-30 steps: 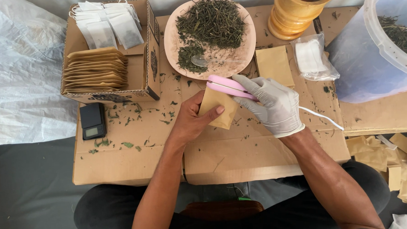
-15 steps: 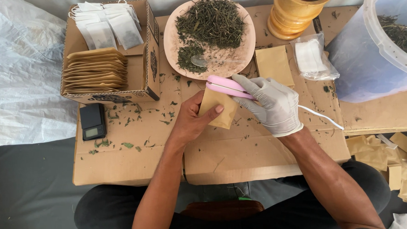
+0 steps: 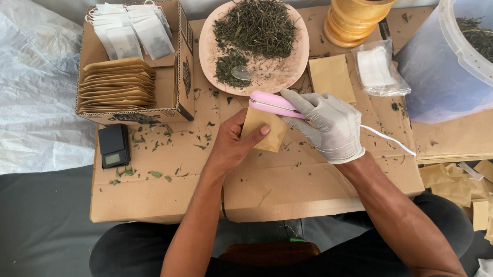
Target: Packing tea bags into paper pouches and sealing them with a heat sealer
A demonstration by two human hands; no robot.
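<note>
Nothing has really moved since the earlier frames: both hands sit where they were, mid-frame over the flattened cardboard sheet (image 3: 165,186) that serves as a worktop.

Biggest stuff first: clear plastic tub (image 3: 464,51) of dried herb at the upper right, open cardboard box (image 3: 182,64) of stacked envelopes and white tea bags at the upper left, pinkish plate (image 3: 303,47) of loose leaf at top centre with a wooden mortar (image 3: 357,14) just beside it.

Then the small stuff: the bare left hand (image 3: 230,147) pinches a small brown paper packet (image 3: 265,129), and the gloved right hand (image 3: 329,124) is wrapped closed around a pink handheld sealer (image 3: 272,103) pressed on the packet's top edge.

To do this well I'd say keep the packet flat and the sealer square to the edge, thumb well below the seam.

Room-wise, open cardboard lies toward the lower left; the plate rim is close above the sealer, and the white cord (image 3: 388,138) trails right.
</note>
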